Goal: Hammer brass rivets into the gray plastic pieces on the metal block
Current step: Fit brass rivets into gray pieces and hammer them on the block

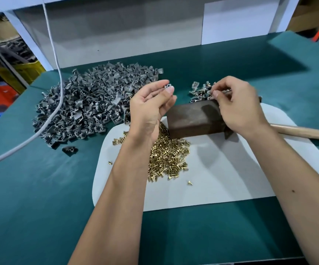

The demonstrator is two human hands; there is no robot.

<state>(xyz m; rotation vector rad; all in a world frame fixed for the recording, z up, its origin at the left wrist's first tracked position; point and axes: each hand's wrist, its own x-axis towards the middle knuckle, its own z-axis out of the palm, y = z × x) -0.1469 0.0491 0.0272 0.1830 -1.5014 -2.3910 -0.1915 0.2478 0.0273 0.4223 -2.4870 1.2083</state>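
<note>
A dark metal block [193, 119] lies on a white mat [221, 178]. My left hand [151, 106] is raised left of the block and pinches a small gray plastic piece [167, 86] between thumb and fingertips. My right hand [237, 104] rests over the block's far right end, fingers pinched on a small piece [213, 92] that is mostly hidden. A heap of brass rivets [170, 157] lies on the mat in front of the block. The hammer's wooden handle [304, 131] sticks out to the right from under my right wrist; its head is mostly covered.
A large pile of gray plastic pieces [89, 102] covers the green table [40, 188] at the left. A smaller pile of pieces [200, 90] lies behind the block. A gray cable [55, 54] hangs down over the big pile. A white panel stands at the back.
</note>
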